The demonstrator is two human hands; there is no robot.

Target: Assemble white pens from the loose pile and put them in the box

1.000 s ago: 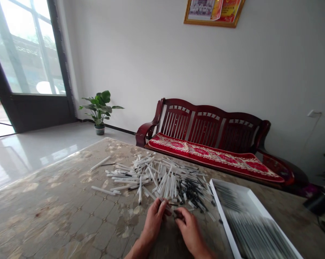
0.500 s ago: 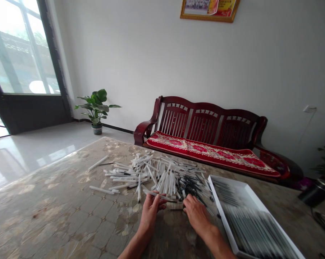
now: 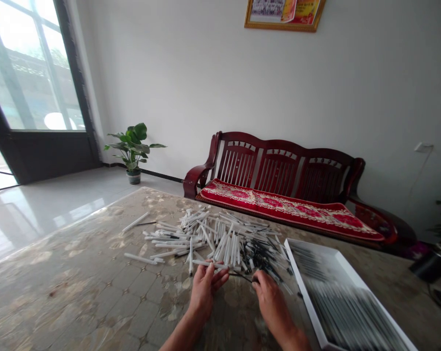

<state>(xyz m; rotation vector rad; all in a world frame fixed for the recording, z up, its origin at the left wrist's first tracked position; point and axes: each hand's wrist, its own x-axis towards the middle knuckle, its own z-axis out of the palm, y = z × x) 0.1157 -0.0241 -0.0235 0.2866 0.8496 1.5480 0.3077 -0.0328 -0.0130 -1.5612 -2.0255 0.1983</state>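
Observation:
A pile of white pen barrels and black pen parts lies on the patterned table. My left hand pinches one white barrel at the pile's near edge. My right hand is closed on a thin black refill that runs from it toward the barrel. Both hands sit close together, just left of a white tray that holds several finished pens.
A dark red wooden bench with a red cushion stands behind the table. A potted plant sits by the wall next to a glass door. A dark pot is at the far right.
My hands moved forward to the pile's edge. The left keeps a white barrel; the right has taken up a thin black refill from the pile.

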